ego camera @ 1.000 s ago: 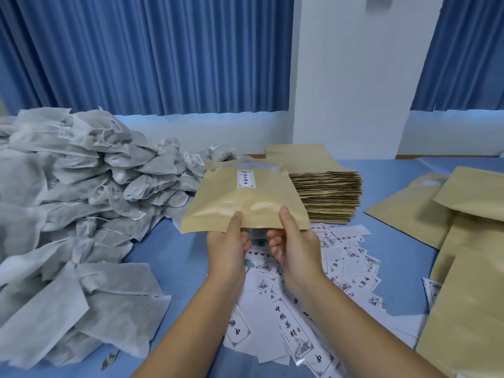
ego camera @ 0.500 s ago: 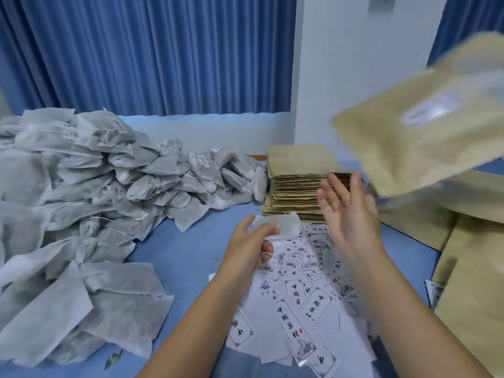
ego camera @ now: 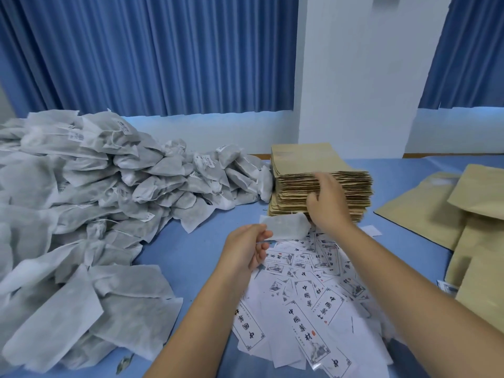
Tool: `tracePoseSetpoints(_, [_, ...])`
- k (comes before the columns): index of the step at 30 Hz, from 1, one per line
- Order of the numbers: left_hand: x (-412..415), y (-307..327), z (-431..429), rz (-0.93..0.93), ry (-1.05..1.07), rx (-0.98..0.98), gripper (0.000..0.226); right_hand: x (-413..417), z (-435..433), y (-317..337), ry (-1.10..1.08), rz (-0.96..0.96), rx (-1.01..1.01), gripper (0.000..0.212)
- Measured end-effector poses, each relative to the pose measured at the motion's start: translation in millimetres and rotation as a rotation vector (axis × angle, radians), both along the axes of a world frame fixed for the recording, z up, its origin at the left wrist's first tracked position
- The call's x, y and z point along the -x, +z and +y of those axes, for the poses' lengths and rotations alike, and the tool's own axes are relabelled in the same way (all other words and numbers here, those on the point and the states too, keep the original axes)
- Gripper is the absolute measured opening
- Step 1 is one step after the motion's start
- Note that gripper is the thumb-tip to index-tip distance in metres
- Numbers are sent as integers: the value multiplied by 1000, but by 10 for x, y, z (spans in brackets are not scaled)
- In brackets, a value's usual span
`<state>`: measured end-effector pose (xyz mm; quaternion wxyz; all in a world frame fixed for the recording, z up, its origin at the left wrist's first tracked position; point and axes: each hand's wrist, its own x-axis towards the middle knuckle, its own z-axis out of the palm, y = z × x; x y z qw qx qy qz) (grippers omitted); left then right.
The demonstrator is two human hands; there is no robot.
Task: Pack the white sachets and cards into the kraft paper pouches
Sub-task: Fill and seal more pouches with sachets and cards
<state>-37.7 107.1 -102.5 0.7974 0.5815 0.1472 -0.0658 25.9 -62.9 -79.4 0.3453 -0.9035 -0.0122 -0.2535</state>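
Surface (ego camera: 196, 241): blue, carries everything.
Sachet pile (ego camera: 81, 200): left side, well apart from right hand.
Loose pouches (ego camera: 425, 211): right side.
Pouch stack (ego camera: 321, 159): far centre, long axis running away from person, near edge facing fingers.
Cards (ego camera: 313, 293): scattered on near side of stack.
Right hand (ego camera: 328, 205): nearer of 2 to stack; fingers loosely spread, touching near edge, nothing lifted.
Left hand (ego camera: 245, 246): pinches 1 sachet (ego camera: 286, 229) by left end; right end just beside stack base.
Likely next: draw top pouch toward person. Held sachet is the only thing near that path.

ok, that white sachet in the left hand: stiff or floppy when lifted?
Likely light: the left hand pinches the white sachet by one end alone. Probably limp, thin fabric like the crumpled ones in the pile. Matte, fibrous surface, so slipping seems unlikely.
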Motion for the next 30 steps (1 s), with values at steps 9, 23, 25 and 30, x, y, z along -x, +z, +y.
tracePoseSetpoints(9, [-12,37,50,-5,22,12,11,-350,-259,167,-183,353,695,65])
tracePoseSetpoints(23, [141,21,-131,-214,-187,23,42,428,369,357,-3,249,764,19])
tracePoseSetpoints(25, [178,58,-192,-214,-289,205,50,515,434,386,129,343,569,33])
tracePoseSetpoints(30, [148,116,-245,-166,-253,211,40,638,428,230,310,418,91,33])
